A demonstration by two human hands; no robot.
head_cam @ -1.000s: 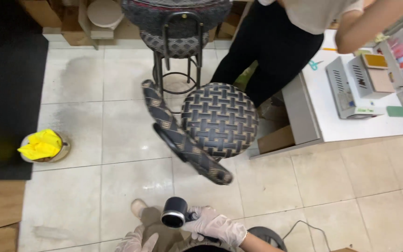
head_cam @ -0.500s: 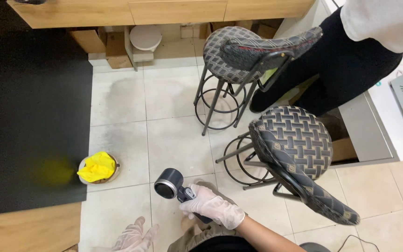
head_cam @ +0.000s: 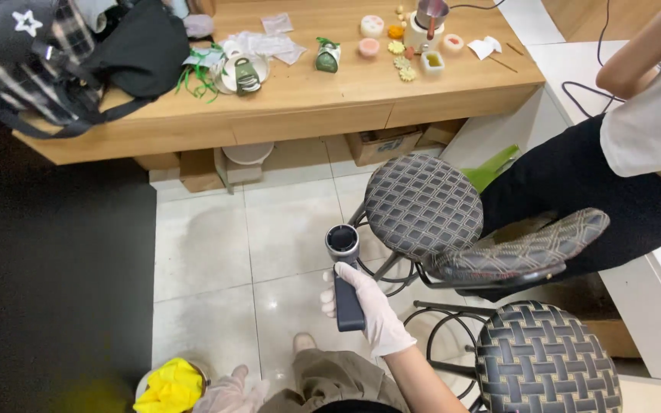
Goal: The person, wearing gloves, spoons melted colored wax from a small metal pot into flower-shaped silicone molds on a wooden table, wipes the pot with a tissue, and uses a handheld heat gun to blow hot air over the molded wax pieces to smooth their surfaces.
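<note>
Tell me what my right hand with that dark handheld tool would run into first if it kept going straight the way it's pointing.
Probably the wooden table. The right hand aims the handheld tool up the picture over bare floor tiles, just left of the nearer woven stool. Depth is unclear, so it may clip the stool's rim.

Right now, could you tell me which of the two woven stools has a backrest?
The upper stool, nearer the wooden desk; its padded backrest shows, the lower stool shows none.
</note>
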